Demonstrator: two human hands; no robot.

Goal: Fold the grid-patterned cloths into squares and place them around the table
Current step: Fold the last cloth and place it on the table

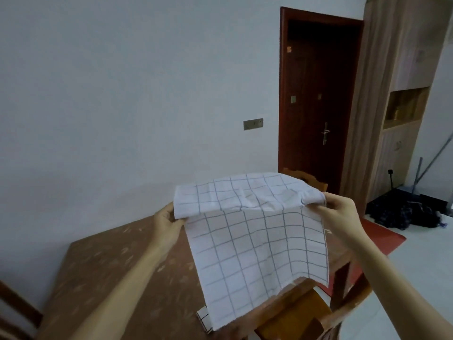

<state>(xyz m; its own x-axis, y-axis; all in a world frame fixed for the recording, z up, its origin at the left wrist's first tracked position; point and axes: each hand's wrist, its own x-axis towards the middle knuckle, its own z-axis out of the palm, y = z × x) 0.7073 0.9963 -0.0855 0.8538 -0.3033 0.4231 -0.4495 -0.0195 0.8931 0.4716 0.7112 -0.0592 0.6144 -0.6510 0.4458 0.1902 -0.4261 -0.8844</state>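
A white cloth with a grey grid (255,231) hangs in the air above the brown wooden table (117,273). My left hand (166,222) pinches its upper left edge and my right hand (340,212) pinches its upper right edge. The top part of the cloth is doubled over away from me along the line between my hands, and the lower part hangs down towards me. Under the cloth's bottom corner, a folded grid-patterned cloth (204,320) lies on the table, mostly hidden.
A wooden chair (301,315) stands at the table's right side, another chair back (308,179) beyond the cloth, and a third chair's edge (14,312) at the lower left. A dark red door (316,99), a wooden cabinet (402,94), a red mat and dark items on the floor lie to the right.
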